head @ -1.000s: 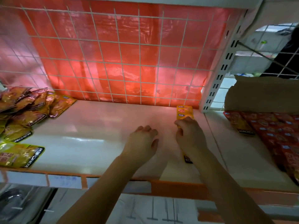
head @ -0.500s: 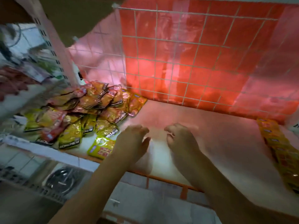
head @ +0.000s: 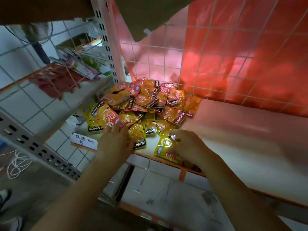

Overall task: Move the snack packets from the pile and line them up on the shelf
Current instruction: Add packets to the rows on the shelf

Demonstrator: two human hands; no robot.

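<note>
A heap of orange and yellow snack packets (head: pixel 146 107) lies at the left end of the white shelf (head: pixel 233 139), against the wire back. My left hand (head: pixel 115 140) rests with straight fingers on the packets at the heap's front left. A single yellow packet (head: pixel 164 146) lies apart at the shelf's front edge. My right hand (head: pixel 188 145) covers its right half, fingers curled over its top edge and thumb on its face.
A white wire grid backed by red plastic (head: pixel 233 64) closes the rear. A perforated upright post (head: pixel 108 47) borders the heap on the left, with a neighbouring shelf of red packets (head: pixel 58 77) beyond. A handwritten label (head: pixel 84 141) hangs on the orange front rail.
The view has swung left to the heap. Both hands moved from the bare middle of the shelf to the heap; my right hand now grips the yellow packet.
</note>
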